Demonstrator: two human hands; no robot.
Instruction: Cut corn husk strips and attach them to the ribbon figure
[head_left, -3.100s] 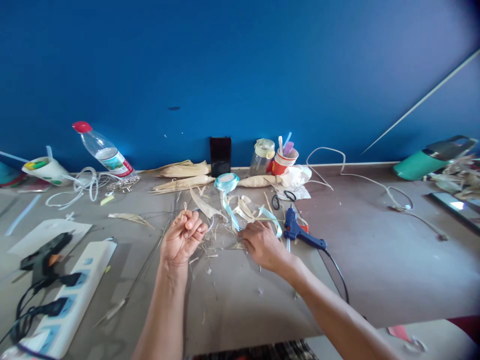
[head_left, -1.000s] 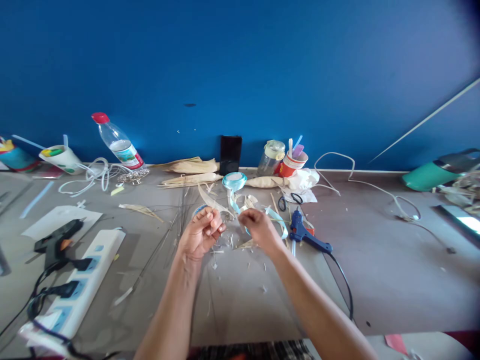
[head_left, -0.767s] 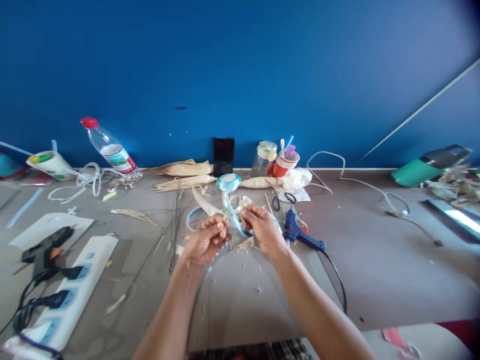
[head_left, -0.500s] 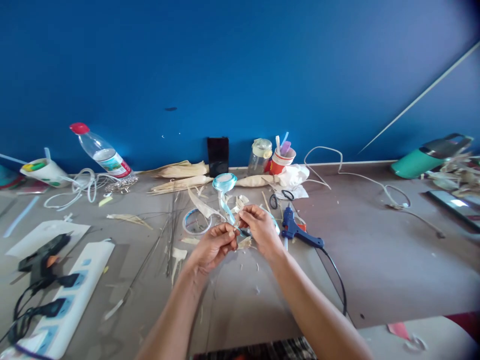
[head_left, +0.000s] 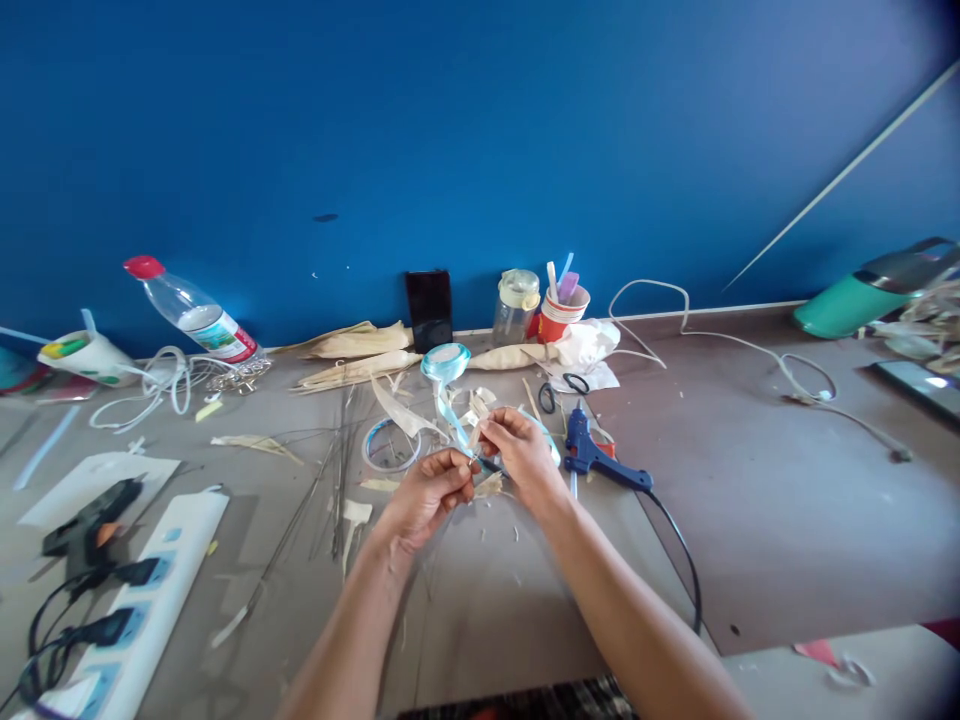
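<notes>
Both my hands meet above the middle of the table (head_left: 750, 520). My left hand (head_left: 429, 490) is pinched shut on a small pale husk piece (head_left: 474, 458), and my right hand (head_left: 519, 452) pinches the same piece from the other side. Just behind the hands a light blue ribbon (head_left: 452, 415) trails from its spool (head_left: 445, 361). A tape ring (head_left: 390, 446) lies to the left of the hands. A blue glue gun (head_left: 592, 457) lies right of my right hand, with black scissors (head_left: 564, 388) behind it. Husk scraps are scattered under the hands.
Dried corn husks (head_left: 360, 356), a black phone (head_left: 428, 308), a jar (head_left: 514, 304) and a red cup (head_left: 559, 312) stand at the wall. A water bottle (head_left: 191, 312) leans at left; a power strip (head_left: 142, 600) and a black glue gun (head_left: 90, 510) lie front left. A teal flask (head_left: 862, 296) lies far right.
My right hand lifted off the scraps on the table and came up to my left hand; both now pinch one small husk piece. My left hand shifted right toward the centre.
</notes>
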